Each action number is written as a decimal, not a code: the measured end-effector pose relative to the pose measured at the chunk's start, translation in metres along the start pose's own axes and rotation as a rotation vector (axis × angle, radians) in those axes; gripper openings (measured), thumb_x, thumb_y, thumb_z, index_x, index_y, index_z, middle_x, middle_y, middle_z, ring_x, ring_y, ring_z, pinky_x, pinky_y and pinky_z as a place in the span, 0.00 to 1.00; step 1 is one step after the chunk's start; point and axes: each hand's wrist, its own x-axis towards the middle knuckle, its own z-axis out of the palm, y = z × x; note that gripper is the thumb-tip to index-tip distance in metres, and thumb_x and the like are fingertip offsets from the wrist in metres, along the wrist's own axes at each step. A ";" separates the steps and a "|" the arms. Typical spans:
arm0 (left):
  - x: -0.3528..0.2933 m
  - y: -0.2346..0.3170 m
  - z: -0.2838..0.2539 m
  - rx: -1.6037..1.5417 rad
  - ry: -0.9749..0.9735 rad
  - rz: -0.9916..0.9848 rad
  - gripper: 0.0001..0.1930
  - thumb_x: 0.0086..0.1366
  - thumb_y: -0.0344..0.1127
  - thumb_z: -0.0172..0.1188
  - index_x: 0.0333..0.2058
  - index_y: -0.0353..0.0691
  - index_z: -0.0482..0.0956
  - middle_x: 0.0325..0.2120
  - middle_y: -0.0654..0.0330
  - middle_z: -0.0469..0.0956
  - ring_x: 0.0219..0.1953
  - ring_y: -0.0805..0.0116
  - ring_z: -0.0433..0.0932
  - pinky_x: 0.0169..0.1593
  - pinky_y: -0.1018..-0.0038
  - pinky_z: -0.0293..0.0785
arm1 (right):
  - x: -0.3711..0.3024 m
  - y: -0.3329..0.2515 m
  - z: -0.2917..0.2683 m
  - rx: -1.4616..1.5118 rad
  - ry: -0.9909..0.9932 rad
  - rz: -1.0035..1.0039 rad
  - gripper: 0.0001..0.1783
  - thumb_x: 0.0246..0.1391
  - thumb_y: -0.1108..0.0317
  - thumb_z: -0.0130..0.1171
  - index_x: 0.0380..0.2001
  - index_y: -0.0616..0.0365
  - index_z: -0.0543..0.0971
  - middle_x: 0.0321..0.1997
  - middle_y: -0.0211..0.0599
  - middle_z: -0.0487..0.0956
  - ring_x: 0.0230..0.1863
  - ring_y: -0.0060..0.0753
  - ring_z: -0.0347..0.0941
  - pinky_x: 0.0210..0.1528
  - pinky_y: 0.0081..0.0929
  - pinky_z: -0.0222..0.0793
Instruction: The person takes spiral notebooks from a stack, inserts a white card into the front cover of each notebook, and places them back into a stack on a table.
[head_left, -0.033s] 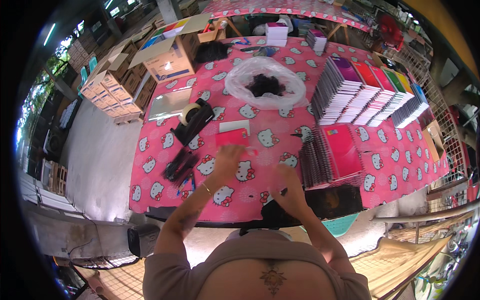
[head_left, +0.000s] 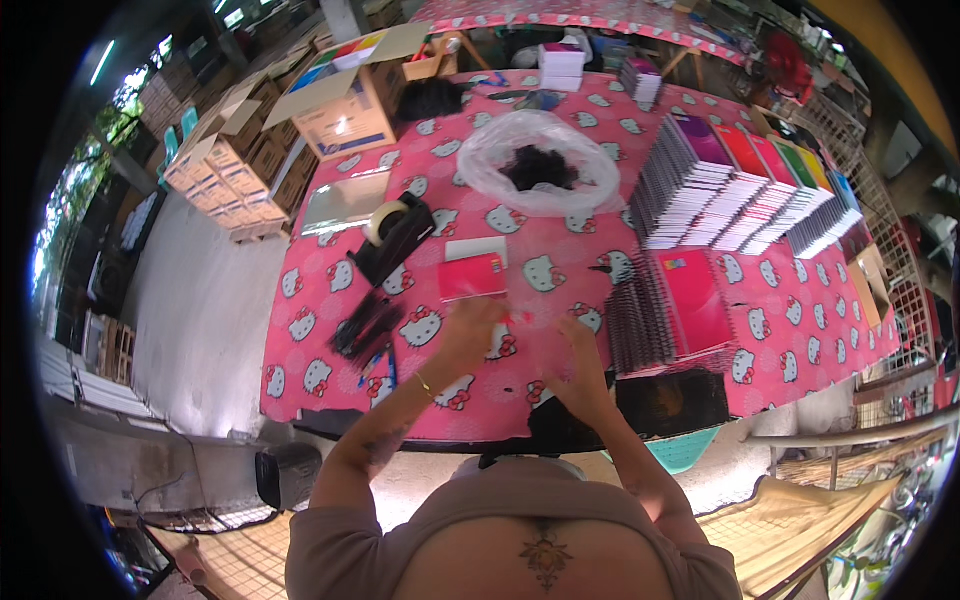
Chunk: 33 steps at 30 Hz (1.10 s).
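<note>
Two hands meet over the pink tabletop [head_left: 560, 270]: left hand [head_left: 470, 335] and right hand [head_left: 580, 360] pinch a small red piece [head_left: 518, 318] between them, each grip grasping it, just below a red notebook [head_left: 472, 277].

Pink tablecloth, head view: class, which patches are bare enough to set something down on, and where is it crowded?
Bare cloth lies between the clear plastic bag and the small red booklet, and at the near left corner of the table beside the black strips. The right side is crowded: fanned spiral notebooks and a pink-covered stack.
</note>
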 end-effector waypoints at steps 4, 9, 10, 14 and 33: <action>-0.029 0.044 0.005 0.002 0.039 0.009 0.17 0.57 0.30 0.57 0.46 0.39 0.75 0.39 0.55 0.76 0.47 0.54 0.75 0.54 0.56 0.68 | -0.038 0.051 0.071 0.230 -0.107 0.379 0.31 0.51 0.76 0.65 0.59 0.55 0.70 0.51 0.43 0.76 0.50 0.41 0.75 0.54 0.30 0.70; -0.094 -0.072 -0.025 0.240 0.046 -0.414 0.09 0.62 0.32 0.58 0.41 0.38 0.77 0.37 0.52 0.75 0.44 0.51 0.74 0.49 0.58 0.72 | -0.060 0.062 0.103 0.416 -0.083 0.591 0.29 0.50 0.80 0.64 0.57 0.58 0.70 0.47 0.37 0.78 0.49 0.32 0.75 0.52 0.29 0.71; -0.110 -0.100 -0.035 0.314 0.043 -0.517 0.08 0.63 0.33 0.58 0.41 0.38 0.77 0.37 0.52 0.75 0.44 0.51 0.74 0.47 0.58 0.73 | -0.059 0.058 0.105 0.515 -0.064 0.599 0.27 0.50 0.80 0.63 0.55 0.58 0.72 0.46 0.36 0.78 0.48 0.31 0.76 0.52 0.28 0.71; -0.145 -0.141 -0.029 0.453 0.014 -0.446 0.09 0.65 0.33 0.59 0.42 0.39 0.78 0.32 0.54 0.75 0.39 0.54 0.76 0.40 0.63 0.78 | -0.057 0.066 0.118 0.604 -0.124 0.576 0.19 0.50 0.81 0.64 0.46 0.60 0.77 0.45 0.36 0.80 0.49 0.27 0.75 0.52 0.26 0.71; -0.087 -0.019 -0.067 -0.643 0.351 -0.578 0.12 0.70 0.31 0.53 0.50 0.40 0.76 0.31 0.60 0.73 0.31 0.71 0.73 0.32 0.74 0.71 | -0.040 0.031 0.105 0.677 -0.107 0.736 0.18 0.53 0.79 0.63 0.48 0.61 0.82 0.45 0.29 0.82 0.48 0.19 0.74 0.52 0.23 0.69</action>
